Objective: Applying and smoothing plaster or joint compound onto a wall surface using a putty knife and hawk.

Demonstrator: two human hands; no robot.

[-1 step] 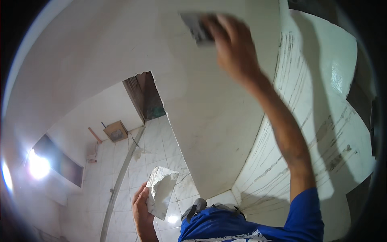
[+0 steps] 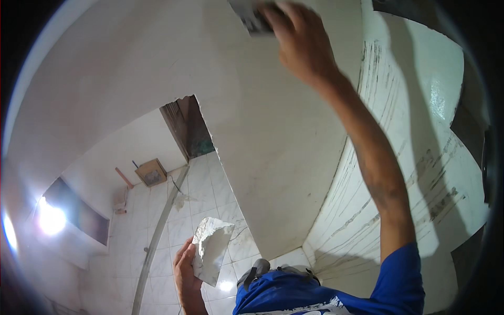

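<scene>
My right hand (image 2: pixel 305 44) is raised near the top of the view, fingers closed on a dark grey flat spreading tool (image 2: pixel 251 18) over the pale plastered surface (image 2: pixel 273 157). The tool is slightly blurred. My left hand (image 2: pixel 185 268) is low, left of my body, gripping a flat metal board (image 2: pixel 212 262) with white paste (image 2: pixel 209 228) along its edge and corner.
A white marble-patterned wall panel (image 2: pixel 409 157) stands at the right. At the left are a tiled floor (image 2: pixel 199 189) with a long straight bar (image 2: pixel 157 236), a framed square box (image 2: pixel 151 172), a dark doorway (image 2: pixel 194 126) and a bright lamp (image 2: pixel 51 216).
My right hand and the spreading tool have moved a little upward and to the left. My left hand with the board has barely moved.
</scene>
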